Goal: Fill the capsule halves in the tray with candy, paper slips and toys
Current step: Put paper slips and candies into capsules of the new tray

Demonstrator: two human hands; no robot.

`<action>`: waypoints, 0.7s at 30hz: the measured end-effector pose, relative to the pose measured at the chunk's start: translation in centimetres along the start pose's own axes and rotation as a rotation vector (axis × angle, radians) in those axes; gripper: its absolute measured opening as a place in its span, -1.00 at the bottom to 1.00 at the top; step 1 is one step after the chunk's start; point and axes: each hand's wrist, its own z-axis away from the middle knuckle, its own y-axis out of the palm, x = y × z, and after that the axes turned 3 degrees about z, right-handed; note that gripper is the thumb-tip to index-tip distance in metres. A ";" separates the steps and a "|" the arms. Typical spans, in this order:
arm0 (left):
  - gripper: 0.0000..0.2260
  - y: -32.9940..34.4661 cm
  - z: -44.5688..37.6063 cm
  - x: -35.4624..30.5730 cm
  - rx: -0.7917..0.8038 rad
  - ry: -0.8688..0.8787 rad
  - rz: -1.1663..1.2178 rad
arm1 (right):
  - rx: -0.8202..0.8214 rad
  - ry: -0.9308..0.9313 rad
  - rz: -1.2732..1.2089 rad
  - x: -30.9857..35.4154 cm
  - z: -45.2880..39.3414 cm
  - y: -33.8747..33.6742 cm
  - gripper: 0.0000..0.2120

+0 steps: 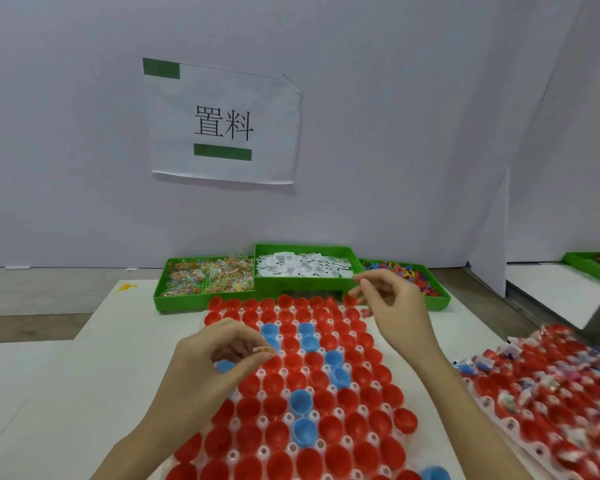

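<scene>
A white tray (284,419) in front of me holds rows of red capsule halves (357,429) with a few blue ones (300,401) among them. My left hand (219,362) hovers over the tray's left side and pinches a small clear candy packet (262,350) between thumb and fingers. My right hand (392,306) hangs over the far right corner of the tray, its fingers loosely curled near a red half (350,300); whether it holds anything is unclear.
Behind the tray stand three green bins: candy packets (205,277), paper slips (302,265) and coloured toys (413,275). A second tray of filled capsule halves (551,393) lies at the right. A white wall with a paper sign (222,123) closes the back.
</scene>
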 end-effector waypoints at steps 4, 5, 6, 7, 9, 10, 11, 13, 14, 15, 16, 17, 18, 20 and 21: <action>-0.88 -0.4 -0.1 0.2 -0.028 -0.024 0.032 | -0.143 0.188 0.265 -4.6 -6.1 -1.1 -0.84; -0.87 -0.5 -0.1 0.2 -0.032 -0.025 0.034 | -0.121 0.217 0.349 -5.7 -7.7 -1.2 -0.83; -0.88 -0.6 -0.2 0.2 -0.035 -0.025 0.033 | -0.078 0.229 0.434 -6.8 -9.1 -1.4 -0.82; -0.88 -0.7 -0.2 0.2 -0.037 -0.023 0.029 | -0.019 0.221 0.517 -7.7 -10.2 -1.4 -0.81; -0.88 -0.9 -0.3 0.3 -0.039 -0.013 0.015 | 0.118 0.170 0.662 -9.3 -11.7 -1.1 -0.77; -0.88 -1.0 -0.3 0.3 -0.040 -0.010 0.005 | 0.187 0.135 0.730 -10.0 -12.2 -0.9 -0.75; -0.88 -1.1 -0.3 0.3 -0.043 -0.010 -0.002 | 0.254 0.101 0.795 -10.6 -12.5 -0.7 -0.73; -0.88 -1.2 -0.4 0.5 -0.046 -0.016 -0.008 | 0.353 0.063 0.888 -11.5 -13.0 -0.4 -0.72; -0.88 -1.3 -0.4 0.6 -0.047 -0.020 -0.009 | 0.377 0.064 0.899 -11.8 -13.3 -0.2 -0.72; -0.88 -1.3 -0.5 0.5 -0.048 -0.021 -0.005 | 0.391 0.069 0.903 -11.9 -13.5 -0.2 -0.74; -0.88 -1.3 -0.5 0.6 -0.049 -0.023 -0.002 | 0.406 0.072 0.905 -11.9 -13.7 -0.2 -0.78; -0.88 -1.4 -0.5 0.7 -0.047 -0.027 -0.002 | 0.420 0.078 0.908 -11.8 -13.9 -0.1 -0.81; -0.89 -1.4 -0.5 0.7 -0.042 -0.031 -0.004 | 0.430 0.088 0.911 -11.8 -14.1 -0.1 -0.84; -0.89 -1.3 -0.5 0.7 -0.034 -0.039 -0.010 | 0.422 0.115 0.908 -11.8 -14.1 -0.1 -0.86; -0.89 -1.3 -0.5 0.7 -0.032 -0.040 -0.013 | 0.400 0.128 0.898 -11.9 -13.9 -0.1 -0.87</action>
